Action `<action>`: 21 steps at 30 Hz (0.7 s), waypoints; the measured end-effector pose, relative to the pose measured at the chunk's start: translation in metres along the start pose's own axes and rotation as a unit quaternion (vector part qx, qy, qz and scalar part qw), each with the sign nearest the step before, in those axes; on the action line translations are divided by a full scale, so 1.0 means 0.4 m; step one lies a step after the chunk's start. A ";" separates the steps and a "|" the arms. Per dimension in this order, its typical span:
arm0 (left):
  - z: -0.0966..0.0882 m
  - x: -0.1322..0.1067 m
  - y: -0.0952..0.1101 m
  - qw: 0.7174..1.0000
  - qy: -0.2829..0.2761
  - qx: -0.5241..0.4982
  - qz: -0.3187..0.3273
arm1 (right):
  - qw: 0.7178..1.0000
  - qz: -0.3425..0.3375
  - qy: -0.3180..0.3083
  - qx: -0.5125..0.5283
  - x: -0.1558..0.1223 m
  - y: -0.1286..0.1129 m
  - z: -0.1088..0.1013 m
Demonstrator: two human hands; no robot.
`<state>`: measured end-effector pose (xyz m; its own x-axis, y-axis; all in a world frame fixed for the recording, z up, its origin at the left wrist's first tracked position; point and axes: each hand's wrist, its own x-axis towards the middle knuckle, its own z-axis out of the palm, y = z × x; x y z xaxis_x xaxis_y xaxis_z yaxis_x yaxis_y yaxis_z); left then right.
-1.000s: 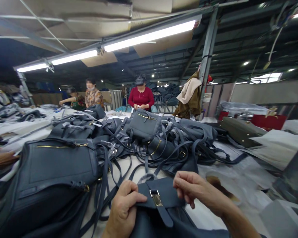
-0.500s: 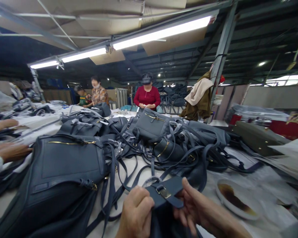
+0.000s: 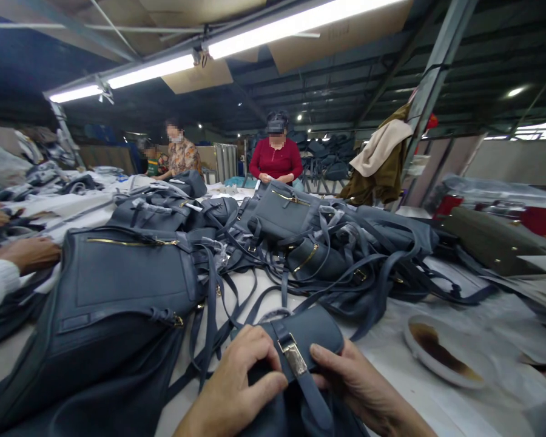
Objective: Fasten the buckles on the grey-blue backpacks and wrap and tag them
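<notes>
In front of me is a dark blue backpack [image 3: 264,413] with a flap [image 3: 325,325]. A gold-coloured metal buckle [image 3: 293,355] sits on the flap, and a strap end [image 3: 316,400] hangs down below it. My left hand [image 3: 239,382] is curled over the flap's left side, its thumb lying near the strap; its fingertips are partly hidden. My right hand [image 3: 352,376] pinches the flap's right edge, thumb on top and fingers underneath. A larger dark blue bag [image 3: 131,279] with a gold zip lies to the left.
More dark blue bags [image 3: 286,212] and tangled straps [image 3: 236,297] are heaped ahead. At right a white dish [image 3: 446,352] contains brown liquid, with an olive bag [image 3: 491,240] behind it. A co-worker's hand [image 3: 31,254] is at left; a person in red [image 3: 276,159] works across the table.
The strap end now hangs down towards me, with the buckle more in view. My left fist has loosened, its thumb now apart. My right thumb has come down onto the flap.
</notes>
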<state>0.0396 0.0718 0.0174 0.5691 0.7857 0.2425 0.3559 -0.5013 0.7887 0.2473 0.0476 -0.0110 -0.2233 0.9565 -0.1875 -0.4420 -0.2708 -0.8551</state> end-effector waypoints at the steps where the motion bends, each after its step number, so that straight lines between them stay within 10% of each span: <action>1: 0.003 0.001 -0.002 1.000 0.018 0.000 -0.009 | 1.000 0.002 -0.003 -0.003 -0.002 -0.001 0.007; 21: 0.017 0.001 -0.015 0.995 0.040 -0.070 0.063 | 0.997 -0.001 -0.010 -0.078 -0.007 -0.005 0.015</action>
<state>0.0428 0.0726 0.0091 0.5401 0.7487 0.3845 0.1758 -0.5471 0.8184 0.2435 0.0449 -0.0057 -0.2403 0.9542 -0.1784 -0.3013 -0.2481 -0.9207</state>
